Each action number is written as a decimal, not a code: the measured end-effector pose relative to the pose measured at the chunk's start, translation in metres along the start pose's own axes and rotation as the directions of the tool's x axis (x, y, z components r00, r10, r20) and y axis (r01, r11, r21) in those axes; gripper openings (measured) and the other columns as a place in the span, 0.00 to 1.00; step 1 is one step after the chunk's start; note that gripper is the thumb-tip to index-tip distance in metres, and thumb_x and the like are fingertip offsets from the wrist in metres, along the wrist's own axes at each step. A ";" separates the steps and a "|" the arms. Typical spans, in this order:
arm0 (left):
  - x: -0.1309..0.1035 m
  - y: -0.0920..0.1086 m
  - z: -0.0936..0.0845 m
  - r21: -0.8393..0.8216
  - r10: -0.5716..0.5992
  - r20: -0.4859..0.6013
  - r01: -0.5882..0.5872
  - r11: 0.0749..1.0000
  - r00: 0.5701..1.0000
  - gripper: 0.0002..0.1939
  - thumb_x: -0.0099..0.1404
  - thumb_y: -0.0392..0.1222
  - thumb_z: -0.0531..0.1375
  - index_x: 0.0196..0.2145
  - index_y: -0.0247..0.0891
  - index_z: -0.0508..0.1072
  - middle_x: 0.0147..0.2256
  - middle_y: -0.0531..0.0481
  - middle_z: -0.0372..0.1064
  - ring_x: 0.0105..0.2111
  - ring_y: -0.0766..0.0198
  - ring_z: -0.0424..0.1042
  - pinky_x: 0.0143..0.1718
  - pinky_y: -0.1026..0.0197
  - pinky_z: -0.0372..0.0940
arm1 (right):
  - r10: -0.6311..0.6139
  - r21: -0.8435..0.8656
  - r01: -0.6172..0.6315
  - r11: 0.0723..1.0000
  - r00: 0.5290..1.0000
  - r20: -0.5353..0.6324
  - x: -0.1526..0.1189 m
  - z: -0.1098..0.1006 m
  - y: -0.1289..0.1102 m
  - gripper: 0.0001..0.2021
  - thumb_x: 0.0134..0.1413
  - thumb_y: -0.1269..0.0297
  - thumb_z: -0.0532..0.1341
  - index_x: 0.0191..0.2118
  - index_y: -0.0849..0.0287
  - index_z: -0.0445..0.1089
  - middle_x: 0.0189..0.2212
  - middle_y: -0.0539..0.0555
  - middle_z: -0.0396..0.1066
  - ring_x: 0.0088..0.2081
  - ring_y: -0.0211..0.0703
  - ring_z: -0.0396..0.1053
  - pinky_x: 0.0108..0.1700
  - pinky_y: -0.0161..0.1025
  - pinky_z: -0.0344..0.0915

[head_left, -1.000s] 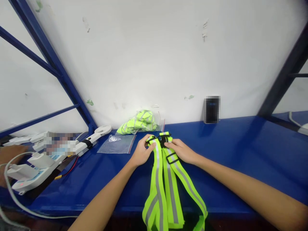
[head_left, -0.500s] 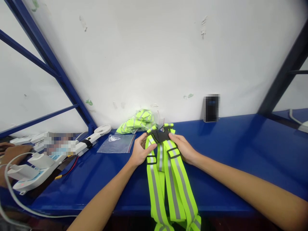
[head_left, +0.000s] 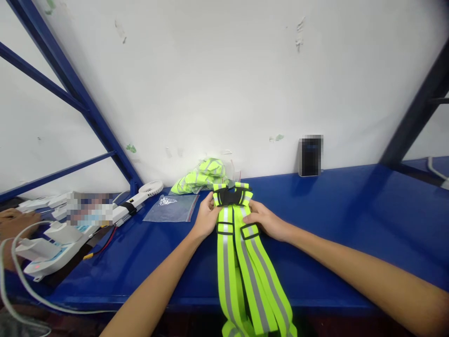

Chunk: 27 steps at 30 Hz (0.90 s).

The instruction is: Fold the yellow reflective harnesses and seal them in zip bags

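A neon yellow harness of reflective straps (head_left: 257,281) hangs over the front edge of the blue table, its grey stripes facing up. Its black buckle (head_left: 231,197) lies between my hands, joined, with black sliders on the straps below. My left hand (head_left: 207,216) is closed on the left side of the harness beside the buckle, some fingers hidden behind it. My right hand (head_left: 264,220) grips the right strap, thumb on top just above a slider, the other fingers mostly behind.
Behind lie a bagged neon bundle (head_left: 203,175) and a clear zip bag (head_left: 171,208). A small white fan (head_left: 150,188), power strips (head_left: 52,257) and cables crowd the left, near another person's hand (head_left: 17,224). A dark phone-like object (head_left: 310,157) leans on the wall.
My right thumb has moved from the buckle's edge down onto the right strap. The buckle has turned more level and shifted slightly left. My left thumb has moved off the front of the strap.
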<state>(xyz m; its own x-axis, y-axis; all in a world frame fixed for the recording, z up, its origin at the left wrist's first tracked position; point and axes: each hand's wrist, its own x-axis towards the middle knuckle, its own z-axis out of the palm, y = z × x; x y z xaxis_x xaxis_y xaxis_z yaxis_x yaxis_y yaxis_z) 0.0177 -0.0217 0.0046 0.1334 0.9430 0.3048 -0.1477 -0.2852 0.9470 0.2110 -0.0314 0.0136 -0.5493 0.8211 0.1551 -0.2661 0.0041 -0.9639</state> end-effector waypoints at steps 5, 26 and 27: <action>0.000 -0.001 -0.002 -0.053 -0.056 -0.023 0.055 0.997 0.998 0.22 0.53 0.40 0.67 0.47 0.36 0.73 0.40 0.47 0.76 0.38 0.58 0.76 0.38 0.61 0.68 | 0.016 -0.211 -0.039 0.977 0.994 -0.111 0.003 -0.005 0.002 0.12 0.49 0.56 0.65 0.27 0.62 0.75 0.26 0.51 0.76 0.30 0.46 0.73 0.36 0.39 0.67; -0.005 0.005 0.004 -0.062 -0.083 0.088 0.089 0.994 0.993 0.33 0.44 0.40 0.73 0.49 0.36 0.71 0.43 0.44 0.76 0.42 0.54 0.75 0.43 0.58 0.68 | -0.203 -0.329 0.119 0.937 0.951 -0.234 0.006 -0.002 0.006 0.12 0.45 0.66 0.65 0.39 0.61 0.75 0.37 0.53 0.78 0.37 0.48 0.73 0.41 0.42 0.69; -0.005 0.004 0.004 -0.059 -0.077 0.089 0.082 0.995 0.993 0.33 0.44 0.39 0.73 0.49 0.36 0.72 0.43 0.44 0.76 0.42 0.54 0.75 0.43 0.58 0.68 | -0.228 -0.368 0.133 0.920 0.947 -0.228 0.006 -0.002 0.006 0.12 0.45 0.66 0.65 0.39 0.61 0.75 0.37 0.54 0.78 0.38 0.49 0.73 0.42 0.42 0.68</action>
<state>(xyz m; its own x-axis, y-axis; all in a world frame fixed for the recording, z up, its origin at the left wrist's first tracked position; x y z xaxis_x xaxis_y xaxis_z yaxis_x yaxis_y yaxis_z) 0.0208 -0.0286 0.0077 0.2314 0.9430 0.2393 -0.1941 -0.1963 0.9612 0.2076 -0.0248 0.0078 -0.2786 0.9065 0.3174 -0.0264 0.3231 -0.9460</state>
